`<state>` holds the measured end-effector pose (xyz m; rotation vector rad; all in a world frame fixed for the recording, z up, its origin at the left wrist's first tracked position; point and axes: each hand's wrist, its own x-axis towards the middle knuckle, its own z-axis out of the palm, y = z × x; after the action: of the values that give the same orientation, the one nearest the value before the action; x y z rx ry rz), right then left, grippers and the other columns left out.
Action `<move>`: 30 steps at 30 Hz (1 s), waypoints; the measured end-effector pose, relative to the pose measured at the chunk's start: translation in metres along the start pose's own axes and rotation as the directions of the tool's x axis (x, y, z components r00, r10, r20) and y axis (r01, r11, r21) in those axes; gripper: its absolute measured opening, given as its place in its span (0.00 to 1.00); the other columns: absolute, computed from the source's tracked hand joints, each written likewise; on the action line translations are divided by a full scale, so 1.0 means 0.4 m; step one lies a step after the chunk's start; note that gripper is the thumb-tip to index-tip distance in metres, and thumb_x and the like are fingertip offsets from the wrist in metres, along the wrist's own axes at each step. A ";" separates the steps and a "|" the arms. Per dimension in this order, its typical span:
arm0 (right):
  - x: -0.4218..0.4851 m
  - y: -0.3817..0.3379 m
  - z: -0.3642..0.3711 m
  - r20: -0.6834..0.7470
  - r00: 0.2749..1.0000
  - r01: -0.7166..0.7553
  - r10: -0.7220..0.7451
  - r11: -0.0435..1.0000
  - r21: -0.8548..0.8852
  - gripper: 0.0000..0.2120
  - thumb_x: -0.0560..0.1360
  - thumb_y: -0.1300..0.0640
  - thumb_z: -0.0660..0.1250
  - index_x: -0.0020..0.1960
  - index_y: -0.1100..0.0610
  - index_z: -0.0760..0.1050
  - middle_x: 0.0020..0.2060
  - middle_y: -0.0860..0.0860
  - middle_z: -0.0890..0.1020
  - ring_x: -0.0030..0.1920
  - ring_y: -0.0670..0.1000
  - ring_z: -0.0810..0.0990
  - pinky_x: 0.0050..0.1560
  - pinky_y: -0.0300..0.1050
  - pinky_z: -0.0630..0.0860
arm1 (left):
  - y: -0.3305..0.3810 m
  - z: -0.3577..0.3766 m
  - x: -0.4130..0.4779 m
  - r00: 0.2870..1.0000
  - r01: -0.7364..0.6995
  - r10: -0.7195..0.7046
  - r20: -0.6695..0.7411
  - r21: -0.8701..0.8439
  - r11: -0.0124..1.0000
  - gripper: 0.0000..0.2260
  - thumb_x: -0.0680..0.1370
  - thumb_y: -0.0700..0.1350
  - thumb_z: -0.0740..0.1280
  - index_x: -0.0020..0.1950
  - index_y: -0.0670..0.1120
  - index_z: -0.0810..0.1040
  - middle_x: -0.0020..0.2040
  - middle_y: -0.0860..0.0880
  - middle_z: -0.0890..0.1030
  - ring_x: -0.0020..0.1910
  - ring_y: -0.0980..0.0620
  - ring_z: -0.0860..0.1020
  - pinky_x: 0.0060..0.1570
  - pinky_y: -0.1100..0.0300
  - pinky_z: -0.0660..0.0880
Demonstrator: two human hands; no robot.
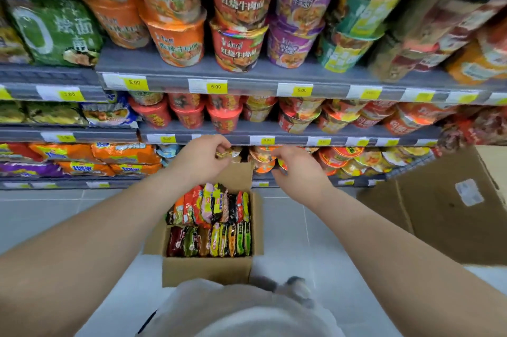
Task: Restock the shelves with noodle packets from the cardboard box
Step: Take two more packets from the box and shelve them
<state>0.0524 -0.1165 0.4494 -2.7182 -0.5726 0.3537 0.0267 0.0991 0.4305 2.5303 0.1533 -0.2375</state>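
Note:
An open cardboard box (pixel 208 270) stands on the floor in front of me, packed with several noodle packets (pixel 214 215) set on edge in two rows. Both my arms reach over it to the lowest shelf (pixel 354 180). My left hand (pixel 203 155) curls its fingers round a noodle bowl (pixel 230 152) with a gold and dark lid at the shelf front. My right hand (pixel 296 169) has curled fingers at an orange noodle bowl (pixel 262 165) beside it; the grip itself is partly hidden.
Higher shelves hold stacked noodle cups (pixel 238 45) and bowls behind yellow price tags (pixel 216 86). Flat noodle packets (pixel 82 158) fill the left bays. A large empty cardboard box (pixel 444 205) lies on the tiled floor at right. My shoe (pixel 296 287) is beside the box.

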 end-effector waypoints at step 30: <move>0.474 0.250 0.829 0.571 0.632 0.657 -0.524 0.753 -0.035 0.23 0.75 0.58 0.64 0.70 0.56 0.67 0.64 0.56 0.72 0.66 0.56 0.68 0.64 0.46 0.65 | -0.390 0.770 0.016 0.547 0.752 -0.817 -0.182 -0.321 0.575 0.16 0.77 0.47 0.64 0.65 0.46 0.74 0.62 0.46 0.77 0.57 0.45 0.76 0.52 0.57 0.72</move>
<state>0.1537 -0.0305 0.0774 -2.4039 -1.7269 0.9099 -0.0340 0.0527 0.0938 2.0855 1.4096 -0.1442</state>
